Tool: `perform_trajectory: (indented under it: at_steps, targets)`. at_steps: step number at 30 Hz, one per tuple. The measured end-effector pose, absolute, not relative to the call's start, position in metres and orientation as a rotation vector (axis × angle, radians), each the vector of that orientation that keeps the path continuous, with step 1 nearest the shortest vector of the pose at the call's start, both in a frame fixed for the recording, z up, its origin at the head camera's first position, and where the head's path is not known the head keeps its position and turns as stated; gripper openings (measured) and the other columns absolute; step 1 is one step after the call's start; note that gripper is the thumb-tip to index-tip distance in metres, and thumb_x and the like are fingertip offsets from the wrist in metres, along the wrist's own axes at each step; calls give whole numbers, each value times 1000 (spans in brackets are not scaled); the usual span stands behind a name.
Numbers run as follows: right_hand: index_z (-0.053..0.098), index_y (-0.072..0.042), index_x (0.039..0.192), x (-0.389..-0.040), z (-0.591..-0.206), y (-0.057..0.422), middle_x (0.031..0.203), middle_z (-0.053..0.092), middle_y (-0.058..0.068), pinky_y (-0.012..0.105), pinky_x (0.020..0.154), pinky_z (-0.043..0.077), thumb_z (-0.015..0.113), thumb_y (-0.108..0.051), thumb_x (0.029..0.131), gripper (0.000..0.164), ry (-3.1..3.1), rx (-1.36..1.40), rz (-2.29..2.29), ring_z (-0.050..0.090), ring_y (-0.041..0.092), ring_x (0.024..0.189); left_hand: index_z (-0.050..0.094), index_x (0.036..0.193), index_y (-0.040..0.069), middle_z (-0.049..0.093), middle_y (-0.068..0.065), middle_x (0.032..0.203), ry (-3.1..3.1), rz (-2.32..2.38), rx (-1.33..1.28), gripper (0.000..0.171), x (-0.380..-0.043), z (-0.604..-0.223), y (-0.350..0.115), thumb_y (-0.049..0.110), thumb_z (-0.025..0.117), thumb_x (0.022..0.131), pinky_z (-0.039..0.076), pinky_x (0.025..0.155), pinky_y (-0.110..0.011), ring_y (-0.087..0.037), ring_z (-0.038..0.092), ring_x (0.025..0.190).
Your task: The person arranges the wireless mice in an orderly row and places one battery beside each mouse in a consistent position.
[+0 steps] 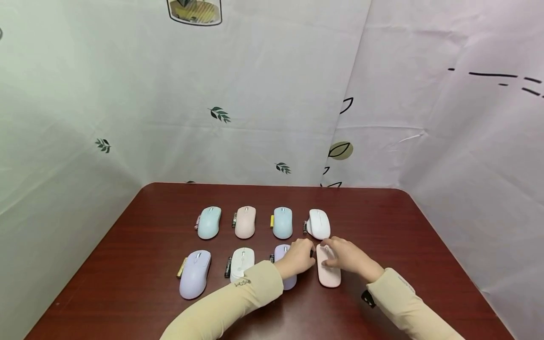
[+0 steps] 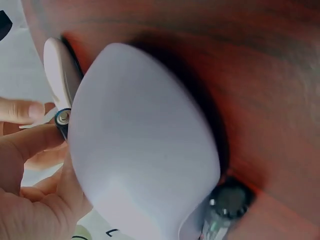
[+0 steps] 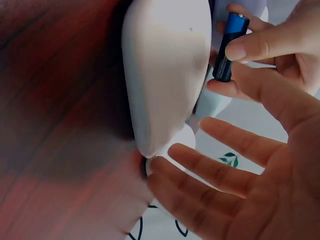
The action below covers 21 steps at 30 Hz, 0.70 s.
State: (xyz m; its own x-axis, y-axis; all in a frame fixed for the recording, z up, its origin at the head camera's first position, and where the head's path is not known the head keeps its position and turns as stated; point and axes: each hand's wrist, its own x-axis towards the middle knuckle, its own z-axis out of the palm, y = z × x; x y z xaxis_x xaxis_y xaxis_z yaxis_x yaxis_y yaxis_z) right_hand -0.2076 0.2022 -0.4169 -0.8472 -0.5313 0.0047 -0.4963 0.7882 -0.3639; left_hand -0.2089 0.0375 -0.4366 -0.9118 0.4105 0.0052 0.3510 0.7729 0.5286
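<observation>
My left hand (image 1: pixel 299 256) pinches a small dark battery with a blue end (image 3: pixel 231 47) between thumb and fingers, just left of a pale pink mouse (image 1: pixel 329 276). The right hand (image 1: pixel 349 257) is over the far end of that mouse. In the right wrist view its fingers are spread and nearly straight, fingertips close to the mouse's end, with nothing between them. Partly covered by my left wrist is a lavender mouse (image 1: pixel 290 283), which fills much of the left wrist view. Another battery (image 2: pixel 227 205) lies beside that lavender mouse.
Behind stands a row of mice: teal (image 1: pixel 209 223), beige-pink (image 1: pixel 245 223), light blue (image 1: pixel 282 223) and white (image 1: pixel 319 224), each with a battery at its left. Nearer are a lilac mouse (image 1: pixel 195 275) and another white mouse (image 1: pixel 242 262). All rest on the dark red table (image 1: pixel 106 293).
</observation>
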Motion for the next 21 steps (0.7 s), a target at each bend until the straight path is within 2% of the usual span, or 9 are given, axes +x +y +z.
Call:
perform_trajectory:
  at_steps: [4,6,12,15,18,21]
  targets:
    - [62,-2,109,-207,-425,205,96,56,12,40,71,46,84,-20,63,54,2851,-828,-554,54,28,81,67,90,-2,66,-8,71,2798,883,562,14,-211,-439,41,-1,68,76,46,53,-19,-13,61,52]
    - [60,-3,111,-211,-435,210,96,53,14,40,71,46,85,-21,62,57,2871,-893,-540,52,29,81,66,85,-1,62,-5,65,2795,879,562,11,-212,-441,43,-1,69,75,43,50,-17,-10,56,47]
    - [58,-1,113,-211,-436,208,100,53,18,44,74,46,86,-18,61,62,2853,-925,-541,52,31,86,60,68,5,56,-1,63,2837,777,610,14,-213,-443,45,1,73,68,39,51,-20,-11,48,56]
    - [59,0,111,-205,-426,202,99,54,16,44,75,46,87,-17,58,63,2834,-877,-529,53,31,87,59,65,5,60,-4,66,2831,749,608,17,-213,-443,46,1,76,66,40,52,-24,-14,52,60]
    - [59,1,112,-204,-424,199,99,54,15,43,75,47,88,-18,58,63,2839,-871,-483,53,30,87,65,75,2,65,-8,77,2811,702,586,18,-211,-442,48,4,80,66,47,61,-28,-20,60,74]
    - [59,1,112,-204,-424,198,100,55,16,44,76,47,87,-16,58,63,2847,-853,-460,54,32,88,68,90,-1,66,-12,88,2785,656,573,32,-211,-442,49,6,84,63,51,69,-32,-27,61,88]
